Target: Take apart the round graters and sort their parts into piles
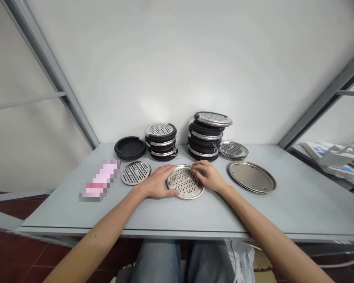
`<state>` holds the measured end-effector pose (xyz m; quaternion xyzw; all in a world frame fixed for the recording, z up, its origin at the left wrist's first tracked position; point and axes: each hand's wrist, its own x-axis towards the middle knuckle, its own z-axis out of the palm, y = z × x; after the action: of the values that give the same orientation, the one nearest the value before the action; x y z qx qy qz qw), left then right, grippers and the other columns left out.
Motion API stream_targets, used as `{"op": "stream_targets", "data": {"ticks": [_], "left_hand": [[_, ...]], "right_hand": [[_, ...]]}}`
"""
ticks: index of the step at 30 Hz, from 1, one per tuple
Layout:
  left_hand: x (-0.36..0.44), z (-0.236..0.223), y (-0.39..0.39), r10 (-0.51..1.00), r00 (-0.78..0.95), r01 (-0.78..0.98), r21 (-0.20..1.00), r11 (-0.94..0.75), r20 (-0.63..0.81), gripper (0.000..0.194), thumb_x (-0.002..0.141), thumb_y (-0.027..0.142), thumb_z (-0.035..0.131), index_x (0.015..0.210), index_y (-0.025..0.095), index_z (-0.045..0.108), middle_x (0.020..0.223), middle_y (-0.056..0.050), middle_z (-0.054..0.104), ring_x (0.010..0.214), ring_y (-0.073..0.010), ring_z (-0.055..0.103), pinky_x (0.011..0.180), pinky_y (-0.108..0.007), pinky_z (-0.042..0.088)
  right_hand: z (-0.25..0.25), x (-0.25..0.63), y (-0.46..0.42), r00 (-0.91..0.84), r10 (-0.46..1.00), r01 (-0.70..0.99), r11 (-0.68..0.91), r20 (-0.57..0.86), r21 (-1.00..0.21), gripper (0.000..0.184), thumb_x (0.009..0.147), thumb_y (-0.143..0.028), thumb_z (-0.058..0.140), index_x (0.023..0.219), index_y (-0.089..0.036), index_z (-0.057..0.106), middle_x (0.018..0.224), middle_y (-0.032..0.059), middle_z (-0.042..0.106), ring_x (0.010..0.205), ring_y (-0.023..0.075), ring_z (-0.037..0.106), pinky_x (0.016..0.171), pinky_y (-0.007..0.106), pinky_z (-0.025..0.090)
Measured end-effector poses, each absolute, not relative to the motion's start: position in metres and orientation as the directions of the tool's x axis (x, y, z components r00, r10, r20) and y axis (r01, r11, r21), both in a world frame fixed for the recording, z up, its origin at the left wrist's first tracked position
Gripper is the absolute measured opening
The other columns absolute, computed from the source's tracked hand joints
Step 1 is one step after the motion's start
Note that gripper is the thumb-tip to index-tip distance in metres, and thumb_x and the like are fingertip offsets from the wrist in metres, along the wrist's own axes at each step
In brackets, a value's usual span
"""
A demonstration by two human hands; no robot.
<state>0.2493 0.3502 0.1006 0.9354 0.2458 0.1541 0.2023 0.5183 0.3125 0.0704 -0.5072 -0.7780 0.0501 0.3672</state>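
A round metal grater disc (185, 181) with a raised rim lies on the table in front of me, its face full of small raised holes. From the left, my left hand (157, 183) spans its edge, fingers along the far rim and thumb at the near side. The curled fingers of my right hand (209, 176) grip the upper right rim. To the left is a smaller grater disc (135, 173) with rows of slots. Plain round metal trays (252, 177) lie at the right, stacked together. What is under my fingers is hidden.
Behind stand a shorter stack (162, 143) and a taller stack (206, 137) of black rings and metal discs with wire clasps. A black round dish (130, 148) lies at back left, more grater discs (233, 150) at back right. A blurred pink item (102, 179) sits left.
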Motion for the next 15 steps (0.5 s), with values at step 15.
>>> {"op": "stream_targets", "data": {"ticks": [15], "left_hand": [[0.2447,0.0962,0.3562,0.486,0.847,0.371,0.413,-0.831,0.217,0.084,0.075,0.05,0.07,0.145,0.019,0.036,0.149,-0.014,0.037,0.139,-0.0315,0.031,0.114,-0.046,0.027]], "right_hand": [[0.0779,0.5235,0.3114,-0.293,0.862,0.719,0.483,0.413,-0.499,0.016,0.084,-0.018,0.056,0.087,-0.019,0.071,0.092,0.0064,0.068,0.085,0.0191,0.062,0.081,0.032,0.049]]}}
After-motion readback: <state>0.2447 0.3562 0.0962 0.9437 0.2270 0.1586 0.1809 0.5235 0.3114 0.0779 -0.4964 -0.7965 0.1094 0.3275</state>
